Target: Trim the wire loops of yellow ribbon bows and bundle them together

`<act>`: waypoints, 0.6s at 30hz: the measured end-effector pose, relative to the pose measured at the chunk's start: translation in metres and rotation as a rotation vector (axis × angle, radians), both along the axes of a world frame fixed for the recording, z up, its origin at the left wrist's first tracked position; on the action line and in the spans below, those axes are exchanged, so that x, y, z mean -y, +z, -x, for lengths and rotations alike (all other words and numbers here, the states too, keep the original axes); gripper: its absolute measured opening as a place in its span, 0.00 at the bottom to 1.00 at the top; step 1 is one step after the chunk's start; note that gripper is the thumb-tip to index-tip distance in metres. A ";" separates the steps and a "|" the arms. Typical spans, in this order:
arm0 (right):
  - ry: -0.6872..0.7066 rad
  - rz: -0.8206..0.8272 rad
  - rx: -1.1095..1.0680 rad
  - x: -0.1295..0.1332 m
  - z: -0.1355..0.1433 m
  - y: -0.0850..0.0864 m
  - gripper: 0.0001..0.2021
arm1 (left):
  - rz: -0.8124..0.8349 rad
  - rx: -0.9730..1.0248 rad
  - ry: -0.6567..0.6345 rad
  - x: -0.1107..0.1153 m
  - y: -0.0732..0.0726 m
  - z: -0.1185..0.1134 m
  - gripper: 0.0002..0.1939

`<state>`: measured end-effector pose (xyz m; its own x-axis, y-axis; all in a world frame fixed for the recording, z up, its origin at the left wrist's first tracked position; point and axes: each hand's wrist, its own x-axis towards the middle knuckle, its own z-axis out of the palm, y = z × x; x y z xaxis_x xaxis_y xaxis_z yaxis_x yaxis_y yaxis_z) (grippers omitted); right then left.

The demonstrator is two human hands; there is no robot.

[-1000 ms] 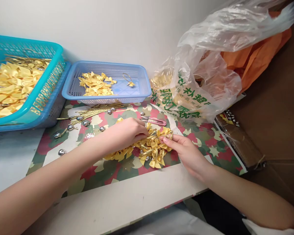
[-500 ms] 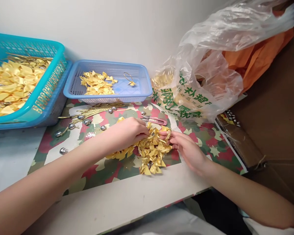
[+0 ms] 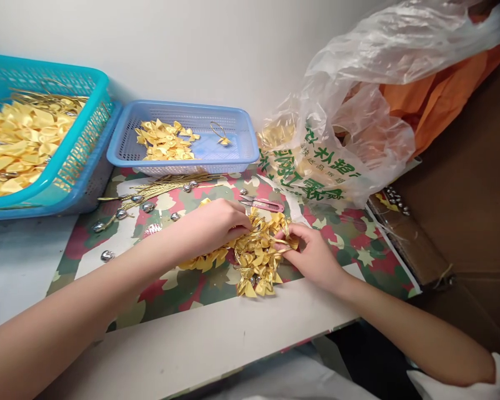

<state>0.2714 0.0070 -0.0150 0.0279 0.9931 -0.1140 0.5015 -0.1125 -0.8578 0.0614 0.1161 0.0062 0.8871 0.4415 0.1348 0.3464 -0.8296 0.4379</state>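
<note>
Yellow ribbon bows with gold cord loops (image 3: 256, 258) lie in a pile on the camouflage-patterned sheet (image 3: 179, 289). My left hand (image 3: 223, 222) is closed at the upper left edge of the pile, its fingertips bent down at the bows; what they pinch is hidden. On the right edge of the pile, my right hand (image 3: 312, 253) has thumb and fingers closed on a gold cord loop (image 3: 280, 244). Pink thread snips (image 3: 269, 205) lie just behind the pile. Silver bells (image 3: 148, 207) and a bundle of gold cords (image 3: 162, 189) are behind my left forearm.
A teal basket (image 3: 77, 133) full of yellow bows stands at the left. Beside it, a blue basket (image 3: 183, 164) holds more bows and one looped piece. A plastic bag (image 3: 329, 150) with green print and a cardboard box (image 3: 416, 244) are at the right.
My right hand has turned and its fingers have closed on a cord loop at the right of the pile. My left hand has barely shifted.
</note>
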 end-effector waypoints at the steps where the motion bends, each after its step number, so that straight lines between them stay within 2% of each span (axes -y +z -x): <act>1: -0.006 -0.077 0.062 -0.002 -0.002 0.000 0.01 | 0.007 0.005 0.003 0.000 0.000 0.000 0.14; 5: -0.029 -0.543 0.267 -0.011 -0.018 0.006 0.08 | 0.034 -0.001 0.015 0.001 0.001 0.000 0.13; 8: 0.096 -0.785 0.321 -0.017 -0.035 0.014 0.11 | 0.052 -0.018 0.026 0.001 0.002 0.000 0.13; 11: 0.179 -0.795 0.314 -0.019 -0.051 0.017 0.13 | 0.050 -0.019 0.034 0.001 0.001 0.000 0.13; 15: 0.173 -0.659 0.231 -0.016 -0.065 0.013 0.08 | 0.057 -0.023 0.030 -0.001 0.000 0.000 0.12; 18: 0.240 -0.561 0.146 -0.016 -0.069 0.009 0.07 | 0.049 -0.030 0.020 -0.002 -0.001 0.000 0.11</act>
<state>0.3400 0.0230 -0.0058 -0.2272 0.8810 0.4149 0.5736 0.4654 -0.6741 0.0614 0.1176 0.0056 0.8813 0.4646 0.0864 0.3760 -0.8002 0.4672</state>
